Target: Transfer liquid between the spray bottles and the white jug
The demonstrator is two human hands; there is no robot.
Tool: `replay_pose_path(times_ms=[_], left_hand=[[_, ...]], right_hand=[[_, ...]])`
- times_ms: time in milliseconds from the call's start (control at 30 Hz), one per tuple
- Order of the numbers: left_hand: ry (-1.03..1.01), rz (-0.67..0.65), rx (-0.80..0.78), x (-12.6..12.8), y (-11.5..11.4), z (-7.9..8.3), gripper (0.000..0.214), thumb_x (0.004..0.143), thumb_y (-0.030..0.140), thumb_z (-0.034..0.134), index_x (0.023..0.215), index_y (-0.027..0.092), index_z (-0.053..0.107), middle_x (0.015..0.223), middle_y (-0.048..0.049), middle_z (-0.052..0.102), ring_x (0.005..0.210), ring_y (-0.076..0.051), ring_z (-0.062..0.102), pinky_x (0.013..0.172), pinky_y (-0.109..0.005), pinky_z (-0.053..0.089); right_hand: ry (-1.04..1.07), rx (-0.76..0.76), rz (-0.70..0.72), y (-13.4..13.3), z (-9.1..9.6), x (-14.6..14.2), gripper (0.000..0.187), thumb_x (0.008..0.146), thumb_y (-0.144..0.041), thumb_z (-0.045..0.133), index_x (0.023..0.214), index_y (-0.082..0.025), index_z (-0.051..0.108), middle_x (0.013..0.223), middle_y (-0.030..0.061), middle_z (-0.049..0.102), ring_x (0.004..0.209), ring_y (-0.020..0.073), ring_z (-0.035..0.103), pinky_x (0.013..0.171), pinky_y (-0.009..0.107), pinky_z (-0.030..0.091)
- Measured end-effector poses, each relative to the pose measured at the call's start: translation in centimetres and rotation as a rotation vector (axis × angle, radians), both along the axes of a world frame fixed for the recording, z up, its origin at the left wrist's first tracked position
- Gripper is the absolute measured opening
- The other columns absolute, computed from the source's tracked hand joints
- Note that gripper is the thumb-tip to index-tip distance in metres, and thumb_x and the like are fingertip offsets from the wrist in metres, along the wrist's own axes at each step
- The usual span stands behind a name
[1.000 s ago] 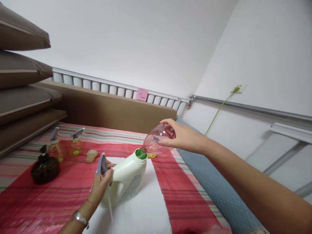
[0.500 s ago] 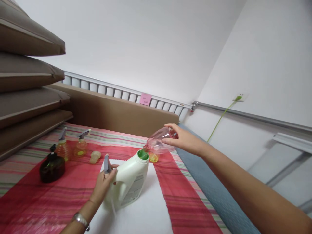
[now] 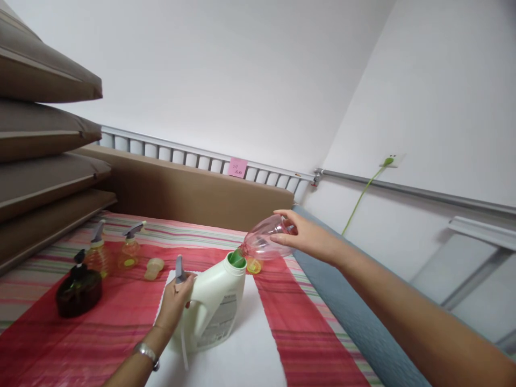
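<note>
Right hand point(image 3: 308, 236) wrapped round the clear pink bottle point(image 3: 262, 244), which is tipped with its neck at the green mouth of the white jug point(image 3: 220, 301). Left hand point(image 3: 177, 298) clamped on the jug handle, also pinching the grey spray head point(image 3: 178, 269). Two spray bottles point(image 3: 129, 250) well left of the jug.

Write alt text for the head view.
A person's right hand holds a clear pink bottle tipped, its neck at the green mouth of a white jug that the left hand grips by its handle. Spray bottles stand on a red striped cloth.

White jug point(image 3: 213, 306), green mouth; clear pink bottle point(image 3: 264, 239); red-striped cloth point(image 3: 314, 333).
</note>
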State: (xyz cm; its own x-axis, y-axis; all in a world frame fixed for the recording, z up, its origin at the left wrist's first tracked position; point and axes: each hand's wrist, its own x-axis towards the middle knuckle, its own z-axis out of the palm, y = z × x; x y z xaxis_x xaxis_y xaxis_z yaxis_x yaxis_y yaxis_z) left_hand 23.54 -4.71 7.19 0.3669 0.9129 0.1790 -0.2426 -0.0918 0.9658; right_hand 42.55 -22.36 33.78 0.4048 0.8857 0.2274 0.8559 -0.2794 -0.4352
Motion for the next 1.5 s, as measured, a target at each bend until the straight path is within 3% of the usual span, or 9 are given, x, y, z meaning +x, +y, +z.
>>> replay_pose_path(times_ms=[267,533,800,1067,1233,1300,1367,1433,1500], left_hand=[[0.008,-0.008,0.03,0.1,0.9,-1.5,0.04,0.074,0.049,0.058,0.083,0.011,0.064,0.045,0.0045,0.049,0.039,-0.01,0.042,0.04,-0.02,0.032],[0.001,0.007,-0.02,-0.2,0.9,-0.7,0.038,0.068,0.05,0.062,0.071,0.012,0.064,0.045,0.0033,0.051,0.039,-0.01,0.044,0.038,-0.02,0.034],[0.01,-0.039,-0.061,-0.8,0.9,-0.8,0.042,0.07,0.05,0.061,0.081,0.01,0.065,0.046,0.0025,0.052,0.042,-0.012,0.047,0.04,-0.021,0.039],[-0.028,-0.022,-0.017,-1.1,1.5,-1.1,0.042,0.066,0.049,0.068,0.083,0.011,0.067,0.07,-0.0058,0.067,0.065,-0.021,0.062,0.059,-0.029,0.049],[-0.074,0.079,0.015,-1.9,1.7,-0.1,0.042,0.065,0.052,0.068,0.083,0.014,0.068,0.07,-0.0045,0.067,0.07,-0.021,0.062,0.067,-0.031,0.049],[-0.119,0.104,0.02,-2.6,2.0,0.4,0.041,0.067,0.052,0.067,0.084,0.015,0.068,0.071,-0.0049,0.068,0.071,-0.021,0.064,0.071,-0.031,0.05],[-0.195,0.147,0.003,-3.8,2.3,1.2,0.039,0.068,0.05,0.067,0.086,0.015,0.068,0.073,-0.0054,0.069,0.071,-0.02,0.064,0.072,-0.031,0.051],[-0.326,0.168,-0.039,-5.2,2.3,2.6,0.035,0.068,0.046,0.068,0.087,0.016,0.066,0.072,-0.0042,0.068,0.069,-0.017,0.064,0.07,-0.029,0.051],[-0.475,0.145,-0.114,-6.9,2.0,4.5,0.032,0.068,0.043,0.07,0.086,0.017,0.065,0.071,-0.0022,0.067,0.067,-0.015,0.063,0.067,-0.027,0.051]], right_hand=[[0.099,0.044,0.022,0.1,-0.5,1.5,0.067,0.073,-0.053,0.065,0.128,-0.024,0.042,0.122,0.0088,0.058,0.109,0.0271,0.057,0.096,0.042,0.043],[0.163,0.076,0.012,0.6,-1.1,1.6,0.069,0.073,-0.055,0.064,0.13,-0.025,0.04,0.122,0.0095,0.057,0.111,0.0275,0.056,0.096,0.043,0.043],[0.186,0.075,0.008,0.9,-1.9,1.8,0.073,0.072,-0.06,0.063,0.132,-0.025,0.039,0.125,0.0109,0.054,0.112,0.0284,0.055,0.096,0.042,0.043],[0.241,0.088,0.008,0.7,-2.6,2.0,0.073,0.071,-0.057,0.065,0.132,-0.026,0.039,0.127,0.0113,0.053,0.115,0.0288,0.053,0.097,0.043,0.042],[0.471,0.279,0.018,0.0,-3.1,1.9,0.073,0.07,-0.056,0.066,0.13,-0.023,0.041,0.121,0.0122,0.057,0.102,0.0289,0.06,0.088,0.044,0.046],[0.657,0.38,0.02,-1.1,-4.1,1.5,0.071,0.071,-0.057,0.065,0.129,-0.024,0.041,0.122,0.0116,0.058,0.095,0.0273,0.063,0.085,0.044,0.047],[0.858,0.48,0.018,-2.4,-6.4,1.0,0.067,0.071,-0.058,0.064,0.127,-0.027,0.043,0.121,0.0105,0.059,0.093,0.0268,0.064,0.085,0.044,0.047],[1.078,0.54,0.035,-3.4,-10.4,0.5,0.066,0.07,-0.061,0.063,0.125,-0.028,0.047,0.114,0.0112,0.063,0.091,0.028,0.064,0.081,0.044,0.048],[1.308,0.511,-0.028,-3.9,-15.6,-0.3,0.076,0.058,-0.064,0.071,0.122,-0.027,0.051,0.102,0.0141,0.067,0.075,0.0294,0.066,0.066,0.043,0.05]])
